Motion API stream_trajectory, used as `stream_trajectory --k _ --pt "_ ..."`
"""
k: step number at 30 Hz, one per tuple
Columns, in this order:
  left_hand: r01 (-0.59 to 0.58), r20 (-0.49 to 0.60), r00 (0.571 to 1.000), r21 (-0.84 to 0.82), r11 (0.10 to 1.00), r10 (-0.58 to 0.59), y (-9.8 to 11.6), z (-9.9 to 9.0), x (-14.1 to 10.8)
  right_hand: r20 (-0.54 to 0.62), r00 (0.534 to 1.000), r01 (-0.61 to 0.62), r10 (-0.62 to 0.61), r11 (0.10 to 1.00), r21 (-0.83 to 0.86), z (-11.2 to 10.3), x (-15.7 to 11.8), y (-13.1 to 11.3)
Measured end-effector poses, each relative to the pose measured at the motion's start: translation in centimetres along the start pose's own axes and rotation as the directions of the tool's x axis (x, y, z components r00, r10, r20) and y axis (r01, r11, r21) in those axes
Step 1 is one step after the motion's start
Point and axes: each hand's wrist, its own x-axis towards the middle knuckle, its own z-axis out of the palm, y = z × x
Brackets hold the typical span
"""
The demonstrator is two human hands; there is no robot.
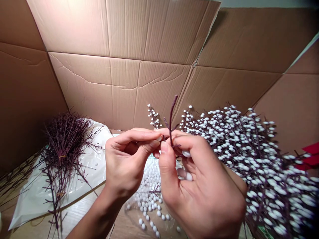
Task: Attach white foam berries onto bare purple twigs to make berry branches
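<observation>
A dark brown branch (170, 121) with short side twigs stands upright between my hands at the centre. My right hand (199, 176) is closed round it, thumb against the stem, with several white buds (185, 174) showing by its fingers. My left hand (128, 159) pinches a small white bud (159, 138) between thumb and index finger, at a side twig of the branch. The twig's tip is partly hidden by the fingers. Loose white buds (151, 179) lie on clear plastic below my hands.
Bare dark branches (67, 139), tied in a bundle, lie on a white plastic bag (87, 182) at left. Many branches with white buds (254, 156) fill the right side. Cardboard panels (122, 73) stand behind and at both sides. Something red (309, 157) shows at far right.
</observation>
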Motion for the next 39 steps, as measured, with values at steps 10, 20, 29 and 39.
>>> stream_trajectory --k 10,20,29,39 --pt "0.022 0.037 0.999 -0.036 0.999 -0.021 -0.05 -0.22 0.11 0.007 1.0 0.009 -0.009 1.0 0.011 -0.04 -0.19 -0.06" --pt "0.114 0.081 0.991 -0.122 0.986 -0.105 -0.13 -0.27 0.07 -0.005 1.0 -0.003 0.003 0.997 0.078 0.31 -0.42 0.32" --pt "0.141 0.065 0.989 -0.173 0.975 -0.131 -0.55 -0.1 -0.09 -0.025 1.0 0.018 -0.016 0.997 0.072 0.51 -0.33 0.29" --pt "0.173 0.067 0.984 -0.22 0.96 -0.162 -0.42 0.23 -0.31 -0.023 1.0 -0.015 0.017 0.995 0.099 0.58 -0.56 0.53"
